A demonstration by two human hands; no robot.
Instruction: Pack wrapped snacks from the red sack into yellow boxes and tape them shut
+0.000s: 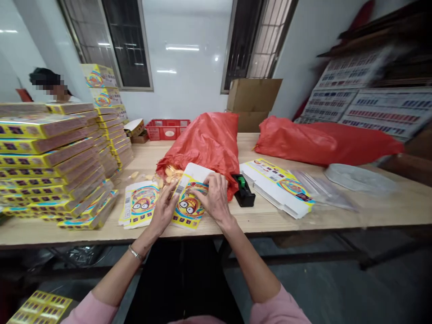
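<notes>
A yellow and white printed carton [190,208] lies at the table's front edge between my two hands. My left hand [164,208] rests along its left side, fingers stretched out. My right hand [216,198] has its fingers bent over the carton's upper right side, with the thumb on the printed face. More flat cartons [142,204] lie just to the left. Behind the carton, a red plastic bag [209,139] spills small yellowish wrapped pieces [172,174] from its mouth. A black tape dispenser [244,192] with green inside stands right of my right hand.
Stacked yellow boxes [47,157] fill the table's left side. A red basket [167,129] stands at the back. Flat cartons [276,184], clear plastic bags [324,191], a clear tray [359,177] and a second red bag [324,140] lie right. A person [50,85] is behind the boxes.
</notes>
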